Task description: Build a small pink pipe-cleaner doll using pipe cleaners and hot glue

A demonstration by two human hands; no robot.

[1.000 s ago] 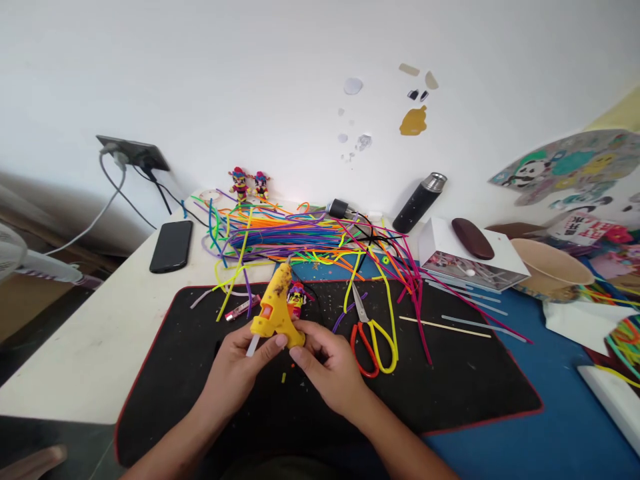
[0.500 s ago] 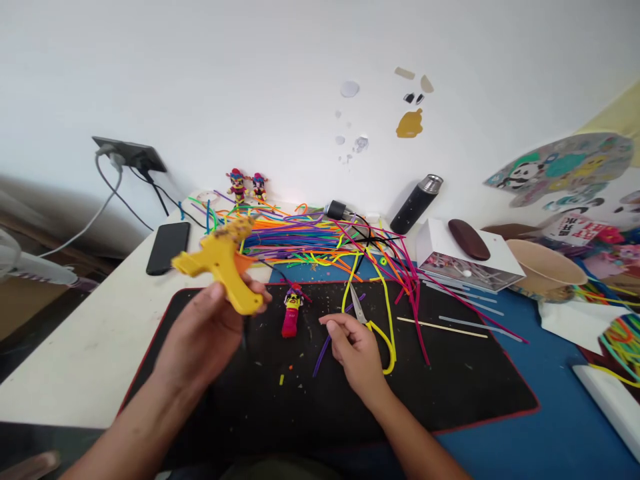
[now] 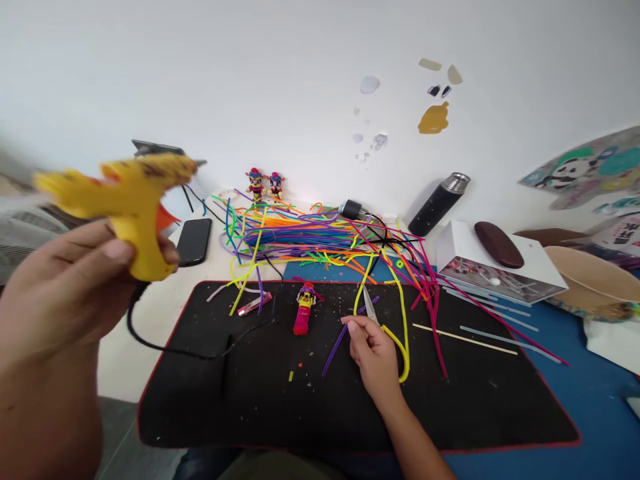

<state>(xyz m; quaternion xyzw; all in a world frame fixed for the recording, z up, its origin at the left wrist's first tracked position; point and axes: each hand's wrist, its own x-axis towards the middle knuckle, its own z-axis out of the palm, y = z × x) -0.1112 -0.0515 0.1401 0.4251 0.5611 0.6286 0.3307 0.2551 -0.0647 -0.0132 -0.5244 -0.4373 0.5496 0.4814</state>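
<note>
Raised at the left, my left hand (image 3: 75,280) is closed around the grip of a yellow glue gun (image 3: 137,193), whose nozzle points right. Its black cord hangs below and runs over the black mat (image 3: 190,407). Over the mat, my right hand (image 3: 373,350) has its thumb and fingers drawn together; what they hold, if anything, is too small to make out. Beside it lie scissors (image 3: 404,353) with yellow handles, partly covered by the hand, and a purple pipe cleaner (image 3: 334,351). A small figure (image 3: 303,310) with a yellow face and magenta body lies on the mat between my hands.
A heap of coloured pipe cleaners (image 3: 300,239) stretches along the back. Two small figures (image 3: 255,185) stand behind it. A black flask (image 3: 435,205), a white box (image 3: 505,263) and a bowl (image 3: 590,273) are at the right. A phone (image 3: 194,241) lies left.
My left hand has moved left and closer to the camera with the glue gun. The view has shifted left. My right hand stays beside the scissors.
</note>
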